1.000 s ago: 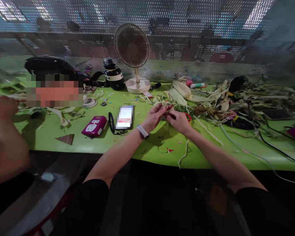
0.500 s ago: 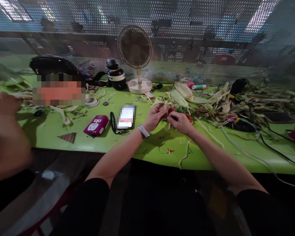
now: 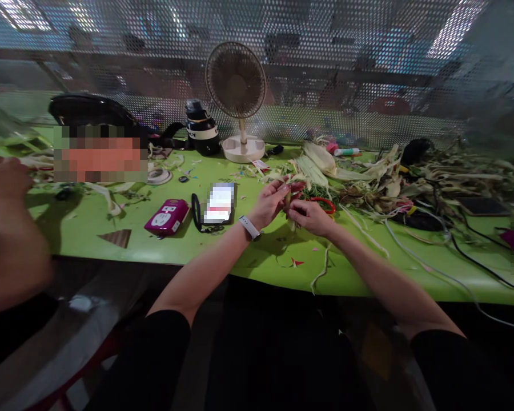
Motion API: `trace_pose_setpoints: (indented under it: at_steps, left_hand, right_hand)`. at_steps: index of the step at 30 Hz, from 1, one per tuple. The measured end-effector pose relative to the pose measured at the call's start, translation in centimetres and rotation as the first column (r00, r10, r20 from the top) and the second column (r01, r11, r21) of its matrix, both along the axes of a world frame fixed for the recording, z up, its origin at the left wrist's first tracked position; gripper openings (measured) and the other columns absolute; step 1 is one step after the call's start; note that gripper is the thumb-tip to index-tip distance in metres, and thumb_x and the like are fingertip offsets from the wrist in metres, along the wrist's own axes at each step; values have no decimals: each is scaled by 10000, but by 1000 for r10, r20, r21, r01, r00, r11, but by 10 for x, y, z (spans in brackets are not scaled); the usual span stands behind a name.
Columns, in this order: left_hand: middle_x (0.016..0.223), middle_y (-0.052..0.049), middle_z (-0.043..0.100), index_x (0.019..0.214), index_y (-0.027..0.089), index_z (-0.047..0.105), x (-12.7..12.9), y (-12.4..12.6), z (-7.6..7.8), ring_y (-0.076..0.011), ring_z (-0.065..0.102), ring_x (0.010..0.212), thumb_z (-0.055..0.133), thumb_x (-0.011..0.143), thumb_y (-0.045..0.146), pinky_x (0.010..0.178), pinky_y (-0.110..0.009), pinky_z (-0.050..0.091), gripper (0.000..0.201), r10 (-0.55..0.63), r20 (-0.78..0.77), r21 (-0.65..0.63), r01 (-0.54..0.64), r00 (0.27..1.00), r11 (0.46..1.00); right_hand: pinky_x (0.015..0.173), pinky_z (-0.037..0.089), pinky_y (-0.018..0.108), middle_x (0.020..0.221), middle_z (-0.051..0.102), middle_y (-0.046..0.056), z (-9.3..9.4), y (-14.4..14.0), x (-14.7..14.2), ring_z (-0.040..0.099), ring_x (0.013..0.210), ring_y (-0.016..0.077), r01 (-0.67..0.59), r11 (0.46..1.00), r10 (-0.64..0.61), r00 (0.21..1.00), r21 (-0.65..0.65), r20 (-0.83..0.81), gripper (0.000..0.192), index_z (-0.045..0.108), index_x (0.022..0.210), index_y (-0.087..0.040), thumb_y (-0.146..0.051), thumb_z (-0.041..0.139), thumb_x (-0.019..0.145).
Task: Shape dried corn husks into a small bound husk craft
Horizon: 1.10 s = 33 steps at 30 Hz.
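Head view, right hand (image 3: 312,216) lower (husk strip (image 3: 288,201) upright)

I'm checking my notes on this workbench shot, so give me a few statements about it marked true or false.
1. Both the left hand and the right hand grip a small husk piece between them. True.
2. The desk fan stands at the back of the green table. True.
3. The phone lies to the right of the person's hands. False: it lies to their left, beside the magenta box.
4. The left wrist is bare. False: it wears a white watch.
5. A heap of husks lies right of the hands. True.
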<state>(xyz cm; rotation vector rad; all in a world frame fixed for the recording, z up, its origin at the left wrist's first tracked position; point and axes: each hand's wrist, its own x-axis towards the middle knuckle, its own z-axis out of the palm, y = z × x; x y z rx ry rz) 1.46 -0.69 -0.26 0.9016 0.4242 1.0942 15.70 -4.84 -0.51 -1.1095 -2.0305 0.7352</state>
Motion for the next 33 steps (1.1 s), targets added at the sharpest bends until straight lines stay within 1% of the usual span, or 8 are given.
trace_pose_setpoints:
  at_steps: [4,8,11,15,20,25,30,33]
  left_hand:
    - [964,-42,740,938,196,589,-2,0,1,-169,690,1042,679,809,154,891,-309,538,162,-19,-14,22,19,1000,1000]
    - [947,-38,729,1000,184,627,-6,4,0,-157,690,921,652,798,161,756,-253,534,205,31,-116,50,-25,993,998]
    - [863,-15,720,1042,170,658,-9,8,-2,-113,650,747,610,801,167,660,-213,489,246,93,-232,36,-87,968,996]
    - [866,-9,714,991,167,697,-8,9,-2,-92,618,724,592,828,197,697,-207,478,196,85,-216,77,-70,973,995]
    - [663,15,635,923,160,683,-7,6,0,-70,523,577,707,816,266,584,-194,407,152,70,-315,225,3,946,974]
    - [534,41,554,821,150,613,-11,6,1,-54,428,470,707,831,364,490,-196,307,234,18,-433,293,122,901,948]
    - [496,53,507,726,148,562,-17,5,7,-39,384,444,731,803,441,469,-200,258,346,-89,-569,330,327,817,885]
    - [508,48,508,687,143,552,-20,5,9,-37,398,455,747,784,434,470,-197,270,363,-152,-589,340,413,794,845]
  right_hand:
    - [539,331,248,588,442,-38,-2,0,-1,398,547,107,-40,999,40,999,-29,-15,282,456,661,-215,-422,510,845]
    - [516,310,252,561,465,-37,-2,3,6,397,522,101,44,994,-42,999,-102,18,275,514,631,-200,-426,593,766]
    - [493,341,267,555,535,-18,0,9,16,456,497,121,156,957,-196,969,-243,-152,299,572,693,-195,-481,572,781]
    - [442,323,281,557,536,-18,1,16,19,431,443,124,234,893,-398,812,-385,-428,445,548,755,-218,-659,513,796]
    - [444,293,268,522,442,-58,5,14,12,359,441,103,351,904,-426,696,-244,-578,363,528,754,-240,-564,691,726]
    - [440,286,241,489,409,-71,3,13,12,323,434,75,373,911,-398,694,-175,-600,329,485,643,-221,-463,682,749]
    - [435,284,227,478,409,-74,2,14,12,314,425,62,398,908,-385,677,-127,-628,290,488,619,-212,-393,661,766]
    - [451,321,231,502,428,-65,3,12,10,369,444,74,378,922,-351,720,-86,-598,304,505,643,-215,-430,672,777]
